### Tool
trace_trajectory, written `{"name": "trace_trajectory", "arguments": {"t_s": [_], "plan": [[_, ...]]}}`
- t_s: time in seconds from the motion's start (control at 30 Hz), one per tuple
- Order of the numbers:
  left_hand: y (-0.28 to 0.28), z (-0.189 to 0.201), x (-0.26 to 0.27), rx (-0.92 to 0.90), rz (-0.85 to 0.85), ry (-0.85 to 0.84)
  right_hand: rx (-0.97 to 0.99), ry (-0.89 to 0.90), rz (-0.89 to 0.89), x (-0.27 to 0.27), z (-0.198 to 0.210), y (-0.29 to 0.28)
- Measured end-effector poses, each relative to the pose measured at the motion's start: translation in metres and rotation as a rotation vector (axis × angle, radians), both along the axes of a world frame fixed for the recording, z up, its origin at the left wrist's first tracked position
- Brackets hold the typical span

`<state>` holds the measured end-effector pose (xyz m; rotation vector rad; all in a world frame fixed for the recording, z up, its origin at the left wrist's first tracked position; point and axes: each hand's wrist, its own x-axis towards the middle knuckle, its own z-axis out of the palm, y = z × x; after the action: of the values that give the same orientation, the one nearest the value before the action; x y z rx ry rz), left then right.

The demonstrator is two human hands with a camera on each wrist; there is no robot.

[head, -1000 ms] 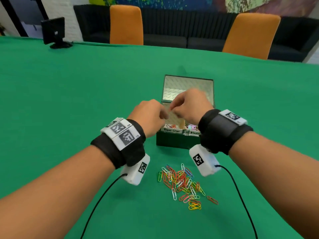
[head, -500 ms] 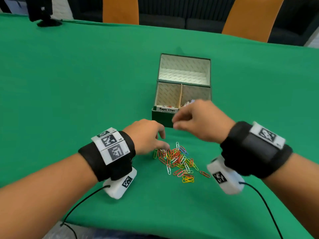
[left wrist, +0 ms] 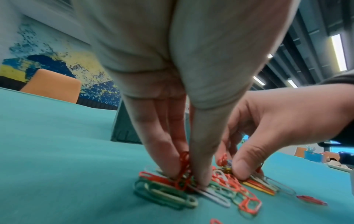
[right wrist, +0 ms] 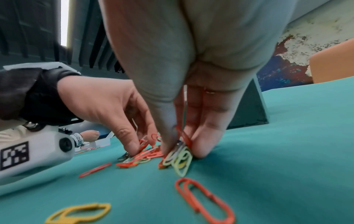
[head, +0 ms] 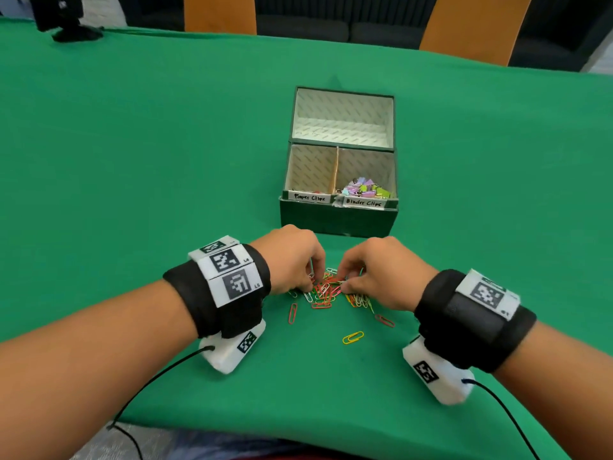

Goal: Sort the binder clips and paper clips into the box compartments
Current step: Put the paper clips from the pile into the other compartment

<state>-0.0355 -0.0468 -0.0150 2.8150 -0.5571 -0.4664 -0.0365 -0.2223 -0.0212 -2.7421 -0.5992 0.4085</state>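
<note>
Green tablecloth (head: 132, 161) with two hands pinching a pile of coloured paper clips (head: 326, 290).
Left hand (head: 292, 257) and right hand (head: 381, 270) each grasp clips; the divided box (head: 338, 217) sits at twelve o'clock, binder clips (head: 365, 189) in its right compartment.

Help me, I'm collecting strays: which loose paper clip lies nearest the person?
The yellow paper clip, alone on the green table, nearer the person than the two red strays and the pile.

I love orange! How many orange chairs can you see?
2. One orange padded chair back stands beyond the green table's far edge, left of centre; the other to its right. More may sit outside the view.
</note>
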Motion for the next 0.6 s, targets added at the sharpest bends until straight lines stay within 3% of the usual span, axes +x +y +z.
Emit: {"name": "trace_trajectory", "arguments": {"t_s": [0.27, 0.6], "plan": [[0.005, 0.01, 0.001, -0.143, 0.04, -0.07, 0.144, -0.065, -0.092, 0.007, 0.016, -0.006], [0.01, 0.032, 0.009, -0.374, 0.149, -0.096, 0.221, -0.02, -0.162, 0.016, 0.03, -0.006]]}}
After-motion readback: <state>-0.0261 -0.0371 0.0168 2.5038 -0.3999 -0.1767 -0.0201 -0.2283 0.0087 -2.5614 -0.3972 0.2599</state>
